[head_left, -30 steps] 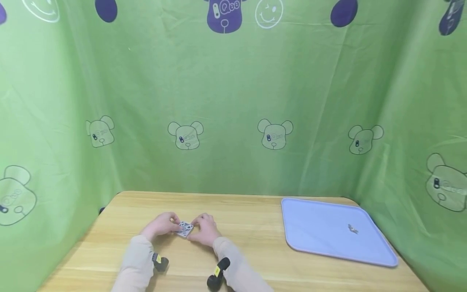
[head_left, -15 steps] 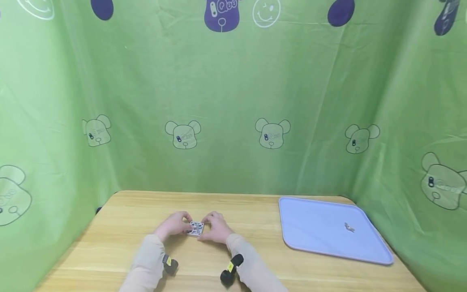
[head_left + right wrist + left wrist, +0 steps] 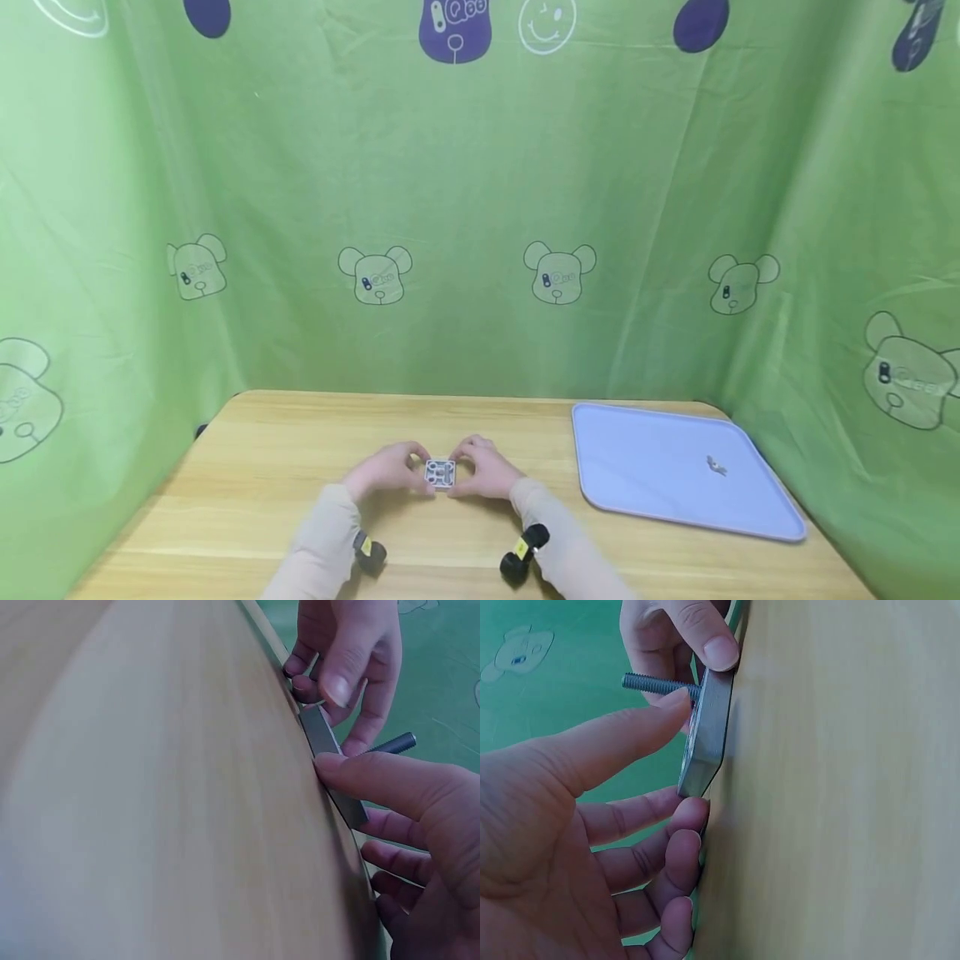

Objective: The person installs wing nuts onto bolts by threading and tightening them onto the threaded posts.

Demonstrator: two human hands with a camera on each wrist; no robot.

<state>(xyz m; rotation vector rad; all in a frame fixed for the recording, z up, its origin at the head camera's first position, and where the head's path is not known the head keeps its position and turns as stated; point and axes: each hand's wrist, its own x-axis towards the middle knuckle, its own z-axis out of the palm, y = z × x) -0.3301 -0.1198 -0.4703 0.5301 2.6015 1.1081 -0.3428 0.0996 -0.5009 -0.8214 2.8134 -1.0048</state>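
A small square metal plate (image 3: 440, 473) with holes lies flat on the wooden table between both hands. A threaded bolt (image 3: 660, 686) sticks up from it in the left wrist view. My left hand (image 3: 390, 468) holds the plate's left side, forefinger at a corner and thumb close by the bolt. From the other side my right hand (image 3: 487, 471) pinches the plate; its thumb (image 3: 334, 763) presses the near edge in the right wrist view. The plate's underside is hidden.
A pale blue tray (image 3: 637, 450) lies at the table's right, with a small winged metal piece (image 3: 717, 466), like a wing nut, on it. The wooden table (image 3: 300, 425) meets green printed cloth (image 3: 465, 350) at the back and sides. Black wrist cameras sit on both sleeves.
Both hands have moved right with the plate, towards the table's middle. The plate has turned so its edges now lie squarer to the table, and the left thumb has drawn back from its top.
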